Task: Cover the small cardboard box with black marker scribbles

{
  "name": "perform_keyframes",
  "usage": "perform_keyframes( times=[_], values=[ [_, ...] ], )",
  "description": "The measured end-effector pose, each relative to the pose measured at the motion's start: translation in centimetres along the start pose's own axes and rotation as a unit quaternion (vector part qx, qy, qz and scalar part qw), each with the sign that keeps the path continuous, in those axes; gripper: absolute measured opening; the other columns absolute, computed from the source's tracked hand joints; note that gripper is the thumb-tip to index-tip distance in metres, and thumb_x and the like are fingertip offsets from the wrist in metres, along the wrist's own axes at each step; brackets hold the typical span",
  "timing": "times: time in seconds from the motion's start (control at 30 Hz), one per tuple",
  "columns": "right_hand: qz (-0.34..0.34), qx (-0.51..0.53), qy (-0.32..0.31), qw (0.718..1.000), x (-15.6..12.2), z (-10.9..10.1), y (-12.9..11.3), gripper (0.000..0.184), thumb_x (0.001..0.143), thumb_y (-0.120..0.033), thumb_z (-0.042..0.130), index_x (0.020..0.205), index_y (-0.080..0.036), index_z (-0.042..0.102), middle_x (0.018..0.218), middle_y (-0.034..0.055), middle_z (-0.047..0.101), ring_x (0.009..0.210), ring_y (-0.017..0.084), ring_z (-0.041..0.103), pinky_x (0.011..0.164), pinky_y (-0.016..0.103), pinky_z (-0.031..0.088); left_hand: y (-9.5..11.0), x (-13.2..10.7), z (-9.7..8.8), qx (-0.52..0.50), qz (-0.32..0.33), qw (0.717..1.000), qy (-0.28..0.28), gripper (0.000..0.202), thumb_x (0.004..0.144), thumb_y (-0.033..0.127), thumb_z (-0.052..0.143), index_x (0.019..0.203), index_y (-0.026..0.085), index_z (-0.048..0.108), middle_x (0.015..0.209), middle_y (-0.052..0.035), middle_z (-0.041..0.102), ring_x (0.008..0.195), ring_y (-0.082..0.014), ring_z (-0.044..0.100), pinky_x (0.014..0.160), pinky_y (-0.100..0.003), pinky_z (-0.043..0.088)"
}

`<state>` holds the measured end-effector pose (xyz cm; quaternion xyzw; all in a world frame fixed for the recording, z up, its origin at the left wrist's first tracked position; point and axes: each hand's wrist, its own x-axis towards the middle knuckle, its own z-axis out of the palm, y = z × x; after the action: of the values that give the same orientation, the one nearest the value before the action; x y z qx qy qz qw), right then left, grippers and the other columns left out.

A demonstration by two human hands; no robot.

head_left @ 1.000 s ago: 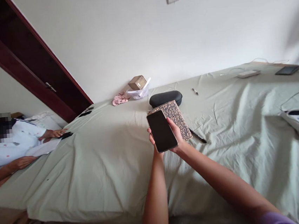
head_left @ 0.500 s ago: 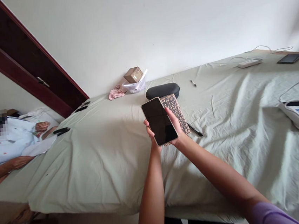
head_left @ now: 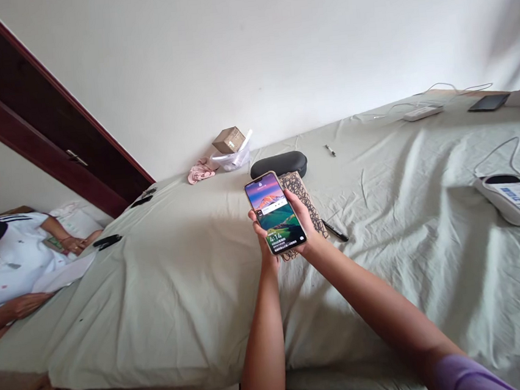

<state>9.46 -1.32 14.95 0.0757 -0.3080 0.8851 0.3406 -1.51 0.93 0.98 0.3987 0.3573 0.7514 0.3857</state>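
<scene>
Clock centred on the phone (head_left: 275, 215), which is held in both hands above the near part of the bed sheet (head_left: 181, 288), top edge pointing about 11. Screen lit: mountain picture, 4:14 near the bottom.

Left hand (head_left: 262, 234) at 7, fingers curled round the phone's left edge, holding it; palm mostly hidden. Right hand (head_left: 304, 222) at 4, closed on the right edge, thumb along the side. Snug grip both sides.

Patterned notebook (head_left: 294, 183) partly behind phone, showing from 1 to 5; can't tell if phone touches it. Black case (head_left: 279, 165) at 12, just beyond. Dark pen (head_left: 336, 230) between 3 and 4, close to notebook. Small pen (head_left: 330, 150) between 1 and 2, apart from the rest.

Cardboard box (head_left: 229, 140) at 11, on top of plastic tub (head_left: 233, 160); pink cloth (head_left: 201, 170) just left of that. White labelled device (head_left: 513, 201) with cable, well out at 3. Power strip (head_left: 423, 113) at 2.

Another person at 9, one hand by a paper sheet (head_left: 65, 272); black item (head_left: 107, 241) near it.
</scene>
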Motion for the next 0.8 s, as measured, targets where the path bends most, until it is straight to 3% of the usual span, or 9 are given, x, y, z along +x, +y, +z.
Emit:
perform_keyframes(
  times=[0.17,0.27,0.37,0.43,0.47,0.5,0.6,0.8],
  values=[
    [-0.056,-0.084,0.071,0.992,-0.7,-0.2,-3.9,0.061,0.108,-0.066,0.034,0.139,-0.021,0.059,0.110,0.0119,0.079,0.082,0.027,0.077,0.067,0.042,0.065,-0.1,-1.5,-0.7,-0.050,-0.003,0.999,0.002,0.090,0.074,0.055,0.089,0.156,0.034,0.057,0.162,-0.0065,0.062,0.154,-0.0371,0.055,0.124,-0.048,0.048],
    [-0.112,-0.182,0.192,0.958,-2.2,-1.2,-7.9,0.057,0.107,-0.062,0.041,0.139,-0.020,0.064,0.112,0.0135,0.080,0.088,0.029,0.080,0.078,0.046,0.067,-0.1,-1.7,-0.8,-0.040,-0.015,0.999,0.030,0.087,0.074,0.047,0.086,0.155,0.034,0.058,0.162,-0.0060,0.061,0.155,-0.0336,0.053,0.126,-0.045,0.046],
    [-0.118,-0.268,0.345,0.892,-4.7,-3.5,-12.3,0.050,0.105,-0.052,0.048,0.136,-0.017,0.067,0.099,0.0125,0.081,0.087,0.032,0.080,0.077,0.049,0.066,-0.2,-1.5,-0.8,-0.025,-0.022,0.998,0.047,0.091,0.070,0.048,0.085,0.155,0.032,0.057,0.157,-0.0080,0.064,0.150,-0.0339,0.057,0.121,-0.044,0.049],
    [-0.119,-0.327,0.461,0.817,-6.7,-5.5,-14.7,0.046,0.102,-0.049,0.055,0.128,-0.014,0.071,0.086,0.0114,0.079,0.077,0.030,0.077,0.072,0.045,0.065,-0.2,-1.3,-0.8,-0.026,-0.026,0.998,0.052,0.095,0.066,0.048,0.085,0.155,0.032,0.057,0.153,-0.0085,0.066,0.145,-0.0342,0.060,0.117,-0.044,0.052],
    [-0.110,-0.364,0.520,0.765,-7.6,-6.6,-15.6,0.042,0.099,-0.045,0.061,0.122,-0.013,0.074,0.077,0.0096,0.076,0.070,0.027,0.074,0.068,0.041,0.063,-0.3,-1.2,-0.8,-0.029,-0.030,0.998,0.054,0.095,0.066,0.048,0.084,0.155,0.032,0.057,0.151,-0.0085,0.066,0.143,-0.0341,0.062,0.116,-0.044,0.052],
    [-0.093,-0.405,0.549,0.725,-8.4,-7.6,-16.1,0.039,0.097,-0.043,0.065,0.119,-0.012,0.075,0.073,0.0085,0.073,0.066,0.026,0.072,0.065,0.039,0.061,-0.3,-1.2,-0.8,-0.032,-0.033,0.997,0.056,0.094,0.066,0.047,0.084,0.155,0.033,0.057,0.150,-0.0083,0.067,0.142,-0.0339,0.062,0.115,-0.044,0.053],
    [-0.004,-0.488,0.587,0.646,-9.6,-10.4,-16.3,0.033,0.095,-0.037,0.067,0.109,-0.011,0.080,0.066,0.0076,0.071,0.060,0.024,0.067,0.059,0.036,0.056,-0.1,-1.2,-0.7,-0.037,-0.038,0.996,0.066,0.091,0.067,0.046,0.083,0.154,0.034,0.058,0.149,-0.0080,0.067,0.141,-0.0332,0.063,0.115,-0.044,0.052],
    [0.034,-0.566,0.598,0.567,-8.8,-15.5,-13.8,0.026,0.085,-0.026,0.070,0.098,-0.010,0.084,0.068,0.0067,0.071,0.072,0.024,0.071,0.067,0.033,0.053,0.3,-1.3,-0.7,-0.059,-0.039,0.994,0.078,0.087,0.068,0.047,0.083,0.150,0.033,0.059,0.150,-0.0077,0.066,0.141,-0.0315,0.062,0.114,-0.043,0.052]
  ],
)
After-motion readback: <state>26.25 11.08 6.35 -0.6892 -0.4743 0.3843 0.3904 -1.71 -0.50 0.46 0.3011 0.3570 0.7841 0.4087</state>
